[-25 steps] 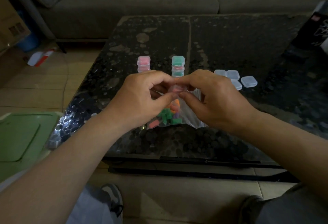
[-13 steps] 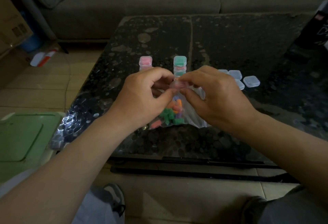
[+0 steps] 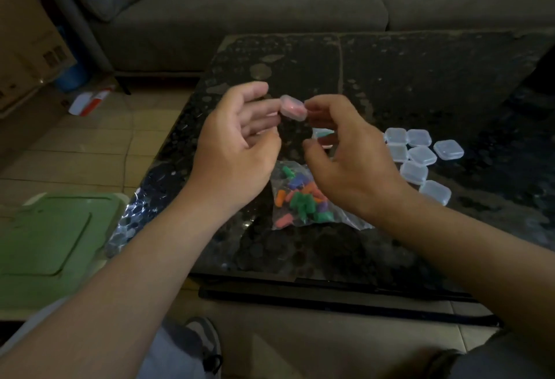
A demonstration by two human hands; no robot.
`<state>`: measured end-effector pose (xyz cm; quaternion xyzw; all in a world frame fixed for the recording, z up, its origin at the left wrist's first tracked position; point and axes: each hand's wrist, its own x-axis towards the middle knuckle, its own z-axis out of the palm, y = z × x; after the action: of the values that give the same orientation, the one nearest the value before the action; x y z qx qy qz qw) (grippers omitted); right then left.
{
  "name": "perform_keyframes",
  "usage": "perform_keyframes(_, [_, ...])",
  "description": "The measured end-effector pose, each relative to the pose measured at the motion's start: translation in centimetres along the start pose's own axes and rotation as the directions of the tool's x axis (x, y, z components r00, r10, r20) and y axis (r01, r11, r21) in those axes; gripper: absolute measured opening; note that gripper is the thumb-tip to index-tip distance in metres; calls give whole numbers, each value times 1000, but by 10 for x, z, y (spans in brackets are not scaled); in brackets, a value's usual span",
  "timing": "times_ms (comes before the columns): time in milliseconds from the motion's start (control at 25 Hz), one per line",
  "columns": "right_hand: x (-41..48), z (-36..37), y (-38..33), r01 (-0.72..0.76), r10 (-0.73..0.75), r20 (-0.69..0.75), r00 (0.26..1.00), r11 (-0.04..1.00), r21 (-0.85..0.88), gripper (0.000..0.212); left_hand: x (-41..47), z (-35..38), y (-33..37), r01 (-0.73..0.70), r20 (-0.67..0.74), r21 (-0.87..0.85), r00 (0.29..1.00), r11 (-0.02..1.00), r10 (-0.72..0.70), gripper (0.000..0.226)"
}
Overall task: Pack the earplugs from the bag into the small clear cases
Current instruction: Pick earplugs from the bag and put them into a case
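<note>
A small clear case (image 3: pixel 293 107) with pink earplugs inside is shut and held in the air above the black table (image 3: pixel 420 78). My left hand (image 3: pixel 234 144) holds its left edge with the fingertips. My right hand (image 3: pixel 345 150) holds its right edge with the index fingertip, its other fingers loosely curled. Below my hands lies the clear bag (image 3: pixel 303 198) of green, orange, purple and pink earplugs. A filled green case (image 3: pixel 322 133) peeks out between my right fingers. Several empty clear cases (image 3: pixel 417 156) lie to the right.
A grey sofa (image 3: pixel 240 12) runs along the table's far side. A green-lidded bin (image 3: pixel 45 237) stands on the floor at my left, a cardboard box (image 3: pixel 24 36) farther back. My knees and a shoe are below the table's near edge.
Both hands have lifted the pink-filled case up and away from the bag, and their fingers have loosened around it. The pink stack is now hidden behind my left hand.
</note>
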<state>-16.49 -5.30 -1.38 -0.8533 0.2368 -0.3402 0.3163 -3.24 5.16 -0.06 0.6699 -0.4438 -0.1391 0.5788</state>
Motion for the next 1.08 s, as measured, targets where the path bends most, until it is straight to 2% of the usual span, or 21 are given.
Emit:
perform_keyframes(160, [14, 15, -7, -56, 21, 166, 986, 976, 209, 32, 11, -7, -5, 31, -8, 40, 999, 999, -31, 50])
perform_keyframes(360, [27, 30, -4, -62, 14, 282, 959, 985, 161, 32, 24, -11, -14, 59, -2, 119, 998, 991, -59, 48])
perform_keyframes(680, [31, 34, 0, -71, 39, 325, 945, 994, 88, 30, 39, -15, -33, 144, 23, 191, 988, 971, -151, 53])
perform_keyframes(840, [34, 34, 5, -84, 58, 327, 943, 994, 66, 28, 43, -14, -40, 142, 77, 222, 984, 965, -162, 61])
perform_keyframes(1080, [36, 34, 4, -106, 95, 351, 932, 994, 12, 28, 48, -14, -47, 147, 69, 218, 984, 965, -165, 61])
